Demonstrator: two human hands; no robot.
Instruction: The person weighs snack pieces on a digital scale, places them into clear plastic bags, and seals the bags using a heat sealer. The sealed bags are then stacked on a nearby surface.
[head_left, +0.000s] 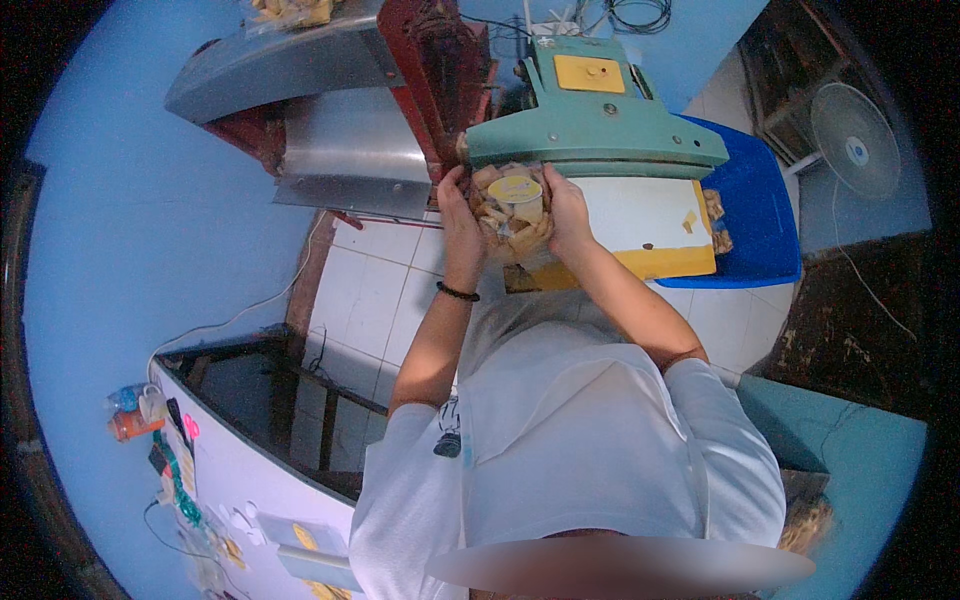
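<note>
Between my two hands is a clear plastic bag of light-brown snack pieces (517, 214), with a yellow oval label that bears writing. My left hand (462, 225) grips the bag's left side, and my right hand (566, 210) its right side. The bag is held just in front of the green jaw of a bag-sealing machine (592, 146), at the jaw's left end. Below that jaw lies the machine's white plate (637, 214) with a yellow front edge (667, 262). The bag's lower end is hard to make out.
A blue plastic tub (761, 210) with filled bags (718, 221) stands right of the sealer. To the left is a red-framed machine with metal sheets (352, 142). A fan (855, 142) is at the far right. A white table (247, 465) holds pink-handled scissors (191, 426) and other items at lower left.
</note>
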